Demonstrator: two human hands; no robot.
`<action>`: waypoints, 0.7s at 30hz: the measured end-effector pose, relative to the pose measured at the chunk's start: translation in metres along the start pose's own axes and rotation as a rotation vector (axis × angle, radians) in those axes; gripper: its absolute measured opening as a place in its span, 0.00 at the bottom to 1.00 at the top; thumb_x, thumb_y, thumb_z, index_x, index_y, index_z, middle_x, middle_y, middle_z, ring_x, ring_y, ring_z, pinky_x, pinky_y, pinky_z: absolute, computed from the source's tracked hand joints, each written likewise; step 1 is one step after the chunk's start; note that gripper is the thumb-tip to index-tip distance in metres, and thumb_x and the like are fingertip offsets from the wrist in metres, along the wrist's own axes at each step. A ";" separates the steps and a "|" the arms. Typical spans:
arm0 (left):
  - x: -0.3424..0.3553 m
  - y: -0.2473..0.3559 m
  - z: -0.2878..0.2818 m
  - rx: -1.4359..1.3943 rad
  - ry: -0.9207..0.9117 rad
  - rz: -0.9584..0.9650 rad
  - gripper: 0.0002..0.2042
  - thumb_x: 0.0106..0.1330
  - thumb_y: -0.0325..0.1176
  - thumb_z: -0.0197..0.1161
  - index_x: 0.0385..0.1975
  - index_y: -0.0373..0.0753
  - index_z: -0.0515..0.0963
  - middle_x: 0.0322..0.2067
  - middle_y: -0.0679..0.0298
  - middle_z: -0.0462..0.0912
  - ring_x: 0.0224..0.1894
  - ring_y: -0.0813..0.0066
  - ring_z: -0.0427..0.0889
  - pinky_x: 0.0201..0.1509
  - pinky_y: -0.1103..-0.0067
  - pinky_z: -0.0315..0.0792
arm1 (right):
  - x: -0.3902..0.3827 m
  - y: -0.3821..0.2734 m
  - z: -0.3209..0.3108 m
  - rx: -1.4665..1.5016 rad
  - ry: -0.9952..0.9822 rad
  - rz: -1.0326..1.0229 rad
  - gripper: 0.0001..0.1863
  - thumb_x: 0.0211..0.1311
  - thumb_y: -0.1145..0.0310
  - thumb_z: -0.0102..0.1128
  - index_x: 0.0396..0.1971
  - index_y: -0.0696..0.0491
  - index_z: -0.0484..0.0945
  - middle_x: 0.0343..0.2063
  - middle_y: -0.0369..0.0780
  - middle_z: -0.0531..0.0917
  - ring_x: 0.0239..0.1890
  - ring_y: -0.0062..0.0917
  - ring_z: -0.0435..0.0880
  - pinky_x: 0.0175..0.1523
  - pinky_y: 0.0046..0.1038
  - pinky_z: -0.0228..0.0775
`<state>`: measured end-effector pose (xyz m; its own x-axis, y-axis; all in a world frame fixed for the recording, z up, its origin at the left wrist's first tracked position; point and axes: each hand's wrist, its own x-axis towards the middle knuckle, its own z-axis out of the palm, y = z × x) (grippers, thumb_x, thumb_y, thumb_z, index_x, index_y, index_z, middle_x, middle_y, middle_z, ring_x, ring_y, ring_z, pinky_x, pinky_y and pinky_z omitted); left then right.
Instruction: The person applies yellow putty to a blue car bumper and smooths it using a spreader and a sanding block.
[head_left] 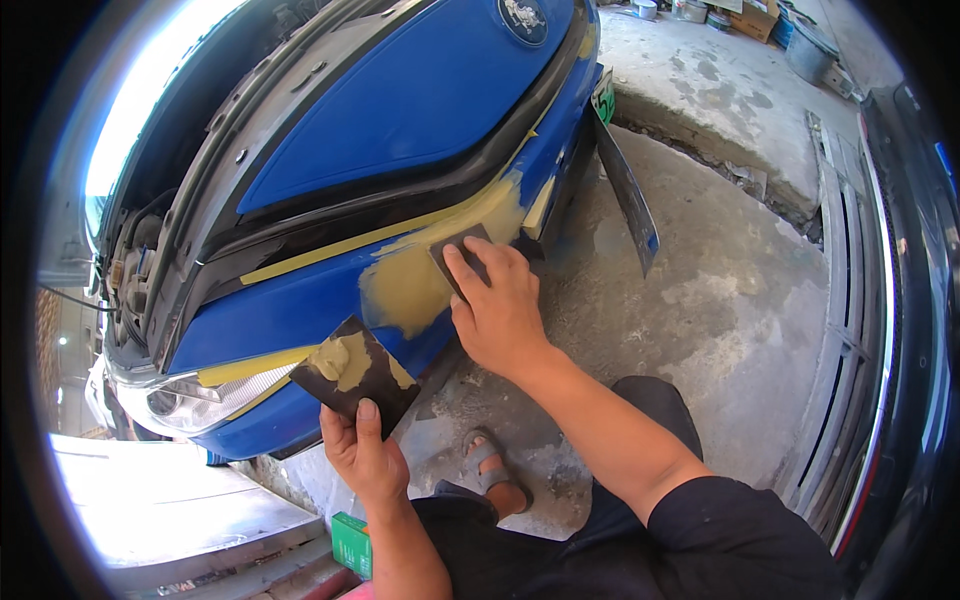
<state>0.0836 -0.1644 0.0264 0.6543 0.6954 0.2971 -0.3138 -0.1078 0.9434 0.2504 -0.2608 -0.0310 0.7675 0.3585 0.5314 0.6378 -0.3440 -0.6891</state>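
A blue car bumper (270,312) runs across the view, with a broad smear of yellowish filler putty (405,285) on it. My right hand (500,300) presses a dark, flat, square spreader (465,252) against the putty, fingers laid over its face. Lower left, my left hand (368,455) pinches a dark square plate (345,390) between thumb and fingers. A lump of the same putty (338,358) lies on that plate. The plate is held tilted, in front of the headlight (190,400). Yellow masking tape (330,247) edges the bumper above the smear.
The car's hood stands raised at the left. A loose dark trim strip (625,195) sticks out from the bumper's far end. Beyond it are a concrete ledge (715,95) and a bucket (810,50). Another dark car (915,300) stands at right; a green box (351,543) sits below.
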 end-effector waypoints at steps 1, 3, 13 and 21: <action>0.000 0.000 -0.001 0.003 0.001 0.005 0.19 0.66 0.21 0.53 0.58 0.32 0.66 0.51 0.58 0.76 0.53 0.71 0.75 0.61 0.74 0.65 | -0.003 -0.001 0.002 0.000 0.002 -0.002 0.29 0.51 0.72 0.57 0.58 0.49 0.68 0.58 0.42 0.64 0.58 0.48 0.61 0.58 0.49 0.54; 0.000 0.000 -0.003 0.008 0.006 0.003 0.19 0.66 0.21 0.53 0.58 0.32 0.66 0.51 0.58 0.76 0.53 0.71 0.75 0.61 0.74 0.65 | -0.008 -0.002 0.006 0.000 0.000 -0.008 0.29 0.52 0.72 0.57 0.58 0.48 0.68 0.58 0.42 0.64 0.58 0.48 0.60 0.58 0.49 0.55; 0.000 -0.001 -0.007 -0.020 0.013 0.004 0.19 0.66 0.20 0.53 0.58 0.32 0.65 0.52 0.57 0.75 0.54 0.70 0.74 0.61 0.73 0.66 | -0.037 0.000 0.026 -0.023 -0.010 -0.048 0.30 0.52 0.71 0.58 0.60 0.48 0.67 0.58 0.44 0.64 0.58 0.47 0.61 0.59 0.47 0.55; 0.000 0.001 -0.009 -0.043 0.026 0.021 0.19 0.66 0.20 0.52 0.58 0.32 0.65 0.52 0.57 0.75 0.54 0.70 0.74 0.61 0.73 0.65 | -0.062 0.002 0.043 0.035 -0.004 -0.059 0.30 0.51 0.72 0.59 0.59 0.47 0.68 0.58 0.43 0.64 0.58 0.49 0.61 0.59 0.49 0.55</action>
<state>0.0772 -0.1578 0.0264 0.6290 0.7118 0.3124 -0.3571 -0.0924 0.9295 0.2016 -0.2468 -0.0865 0.7284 0.3807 0.5696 0.6792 -0.2918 -0.6735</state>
